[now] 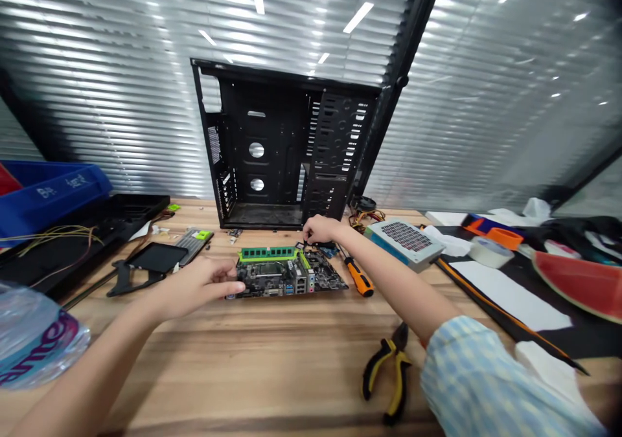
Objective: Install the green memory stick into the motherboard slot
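Note:
A motherboard lies flat on the wooden table, its port side facing me. One green memory stick sits along its far side. My left hand grips the board's left edge, thumb in front and fingers curled. Beyond the board's far side, my right hand is closed in a pinch by some small dark parts; what it holds is too small to tell. An orange-and-black screwdriver lies under my right forearm. Closer to me are yellow-and-black pliers, handles spread.
An open black computer case stands behind the board. To its right are a power supply and a fan with wires. A blue bin, black panel and plastic bottle occupy the left. A tape roll lies right.

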`<state>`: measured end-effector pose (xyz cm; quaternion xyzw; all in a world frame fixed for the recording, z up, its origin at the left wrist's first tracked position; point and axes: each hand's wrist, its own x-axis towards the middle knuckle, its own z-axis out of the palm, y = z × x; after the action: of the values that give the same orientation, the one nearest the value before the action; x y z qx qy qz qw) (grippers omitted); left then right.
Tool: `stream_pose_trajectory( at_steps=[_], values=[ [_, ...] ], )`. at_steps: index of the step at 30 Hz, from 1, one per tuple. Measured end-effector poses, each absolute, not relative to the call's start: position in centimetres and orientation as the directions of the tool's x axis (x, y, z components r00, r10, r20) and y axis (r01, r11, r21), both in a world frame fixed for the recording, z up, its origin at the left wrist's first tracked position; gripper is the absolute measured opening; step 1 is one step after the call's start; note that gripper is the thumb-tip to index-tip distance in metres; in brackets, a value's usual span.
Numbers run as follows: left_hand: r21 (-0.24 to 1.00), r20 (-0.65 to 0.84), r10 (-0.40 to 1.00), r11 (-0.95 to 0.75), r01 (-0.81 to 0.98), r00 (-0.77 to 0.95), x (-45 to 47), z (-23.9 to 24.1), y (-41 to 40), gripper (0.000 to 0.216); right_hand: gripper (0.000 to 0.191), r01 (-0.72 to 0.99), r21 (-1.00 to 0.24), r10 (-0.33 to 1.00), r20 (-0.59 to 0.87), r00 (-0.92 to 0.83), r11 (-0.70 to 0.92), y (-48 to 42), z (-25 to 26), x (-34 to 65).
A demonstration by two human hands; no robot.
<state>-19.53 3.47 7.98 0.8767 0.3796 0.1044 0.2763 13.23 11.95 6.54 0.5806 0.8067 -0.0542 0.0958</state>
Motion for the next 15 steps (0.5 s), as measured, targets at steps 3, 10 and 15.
stream_pose_trajectory(
  at_steps=[3,10,15],
  values=[
    [0.555,-0.015,0.719,-0.572,0.604,0.695,-19.4,8.3,3.3,0.042,0.022,0.948,0.039,0.937,-0.171,-0.304,0.315,11.9,6.7,12.3],
    [0.559,-0.057,0.719,-0.552,0.618,0.693,-19.3,8.1,3.3,0.041,0.025,0.918,0.045,0.914,-0.123,-0.387,0.394,12.5,7.2,8.9],
    [0.556,-0.081,0.699,-0.56,0.614,0.71,-19.3,8.0,3.2,0.04,0.021,0.917,0.081,0.92,-0.058,-0.387,0.391,13.6,8.9,7.6]
  ],
)
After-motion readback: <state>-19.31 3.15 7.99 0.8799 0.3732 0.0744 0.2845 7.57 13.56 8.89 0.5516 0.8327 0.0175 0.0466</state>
